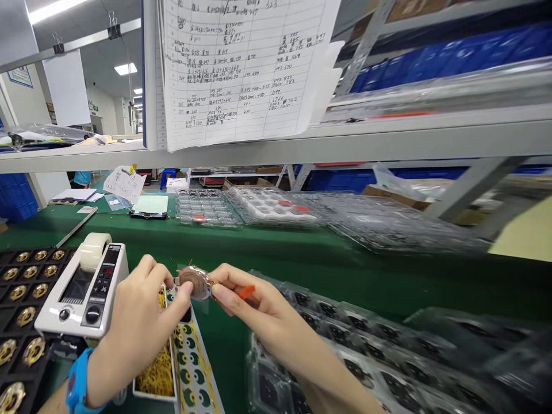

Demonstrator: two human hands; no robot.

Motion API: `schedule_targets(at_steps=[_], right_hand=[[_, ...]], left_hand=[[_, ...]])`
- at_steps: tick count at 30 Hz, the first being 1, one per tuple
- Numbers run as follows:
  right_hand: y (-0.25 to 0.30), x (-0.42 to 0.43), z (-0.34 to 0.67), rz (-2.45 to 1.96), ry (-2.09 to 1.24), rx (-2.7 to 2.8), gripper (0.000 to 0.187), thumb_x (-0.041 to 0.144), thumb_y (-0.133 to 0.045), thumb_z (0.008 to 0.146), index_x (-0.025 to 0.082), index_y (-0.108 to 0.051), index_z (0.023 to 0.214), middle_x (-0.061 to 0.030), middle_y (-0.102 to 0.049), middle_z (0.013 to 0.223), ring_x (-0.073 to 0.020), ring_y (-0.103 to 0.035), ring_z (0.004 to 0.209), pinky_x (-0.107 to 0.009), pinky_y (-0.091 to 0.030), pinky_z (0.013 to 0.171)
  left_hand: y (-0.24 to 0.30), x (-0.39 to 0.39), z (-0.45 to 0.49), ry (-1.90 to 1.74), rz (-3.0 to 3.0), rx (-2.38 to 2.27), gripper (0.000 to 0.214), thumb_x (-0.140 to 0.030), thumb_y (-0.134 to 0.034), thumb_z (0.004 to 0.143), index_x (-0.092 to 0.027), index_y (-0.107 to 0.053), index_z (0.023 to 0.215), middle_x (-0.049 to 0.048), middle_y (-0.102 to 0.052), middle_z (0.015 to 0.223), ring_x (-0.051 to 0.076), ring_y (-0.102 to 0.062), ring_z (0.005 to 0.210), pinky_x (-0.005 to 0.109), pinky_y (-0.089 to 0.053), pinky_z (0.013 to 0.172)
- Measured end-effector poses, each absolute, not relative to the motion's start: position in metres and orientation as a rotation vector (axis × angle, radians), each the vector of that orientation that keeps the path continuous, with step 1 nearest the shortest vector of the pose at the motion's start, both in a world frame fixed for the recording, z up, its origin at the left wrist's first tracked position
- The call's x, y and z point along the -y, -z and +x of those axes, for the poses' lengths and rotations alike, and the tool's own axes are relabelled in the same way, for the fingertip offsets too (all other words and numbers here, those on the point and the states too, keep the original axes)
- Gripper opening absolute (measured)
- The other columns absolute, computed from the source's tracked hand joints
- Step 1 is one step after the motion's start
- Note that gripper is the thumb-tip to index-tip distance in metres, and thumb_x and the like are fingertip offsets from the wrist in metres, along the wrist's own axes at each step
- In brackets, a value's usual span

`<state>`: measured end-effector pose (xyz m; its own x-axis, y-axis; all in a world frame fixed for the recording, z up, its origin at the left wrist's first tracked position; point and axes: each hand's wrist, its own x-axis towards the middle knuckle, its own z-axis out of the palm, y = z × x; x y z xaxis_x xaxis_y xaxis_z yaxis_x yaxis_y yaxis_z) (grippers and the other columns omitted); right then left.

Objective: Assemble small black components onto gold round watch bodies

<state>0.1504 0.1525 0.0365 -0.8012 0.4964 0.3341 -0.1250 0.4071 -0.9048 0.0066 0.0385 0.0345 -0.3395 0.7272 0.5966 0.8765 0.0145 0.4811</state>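
Observation:
Both hands meet above the green table and pinch a small round gold-toned watch case. My left hand, with a blue band on its wrist, grips the case's left side with thumb and fingers. My right hand holds the right side; a small orange piece shows between its fingers. Below the hands lie a strip of green-and-white round stickers and a small box of yellow rubber bands.
A white tape dispenser stands at the left, beside a black tray of gold round parts. Clear plastic trays with dark parts fill the right foreground. More clear trays lie at the back. A handwritten sheet hangs from the shelf.

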Motion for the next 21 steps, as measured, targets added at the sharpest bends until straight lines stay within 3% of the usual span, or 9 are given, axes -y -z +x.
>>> schedule_targets(at_steps=[5,11,15,21], right_hand=[[-0.036,-0.155,0.151,-0.277,-1.505,2.058,0.049,0.067,-0.052,0.088,0.020,-0.054,0.072,0.0042,-0.036,0.062,-0.0118,-0.031,0.057,-0.026,-0.028,0.055],[-0.032,-0.148,0.150,-0.177,-1.695,2.002,0.046,0.064,-0.055,0.088,0.020,-0.053,0.073,0.0045,-0.035,0.064,-0.0116,-0.030,0.059,-0.026,-0.027,0.058],[-0.028,-0.144,0.147,-0.191,-1.825,1.924,0.048,0.065,-0.060,0.084,0.020,-0.053,0.071,0.0046,-0.036,0.063,-0.0109,-0.030,0.058,-0.026,-0.026,0.058],[-0.027,-0.138,0.138,-0.208,-2.077,1.767,0.047,0.064,-0.070,0.076,0.018,-0.063,0.082,0.0051,-0.039,0.059,-0.0088,-0.027,0.053,-0.025,-0.026,0.056]], left_hand=[[-0.034,-0.036,-0.002,1.479,-1.650,1.682,0.010,-0.013,-0.058,0.090,-0.020,-0.059,0.083,0.0006,-0.053,0.083,0.016,-0.056,0.077,0.029,-0.045,0.068],[-0.032,-0.041,0.001,1.601,-2.131,1.612,0.019,-0.017,-0.065,0.088,-0.027,-0.072,0.103,0.0110,-0.057,0.127,0.026,-0.058,0.119,0.038,-0.053,0.092],[-0.030,-0.042,-0.002,1.680,-2.297,1.722,0.025,-0.027,-0.072,0.084,-0.027,-0.071,0.109,0.0124,-0.057,0.133,0.031,-0.055,0.125,0.048,-0.048,0.100],[-0.033,-0.043,-0.015,1.605,-2.426,1.657,0.048,-0.036,-0.082,0.073,-0.025,-0.068,0.117,0.0142,-0.060,0.134,0.032,-0.056,0.125,0.049,-0.044,0.107]])
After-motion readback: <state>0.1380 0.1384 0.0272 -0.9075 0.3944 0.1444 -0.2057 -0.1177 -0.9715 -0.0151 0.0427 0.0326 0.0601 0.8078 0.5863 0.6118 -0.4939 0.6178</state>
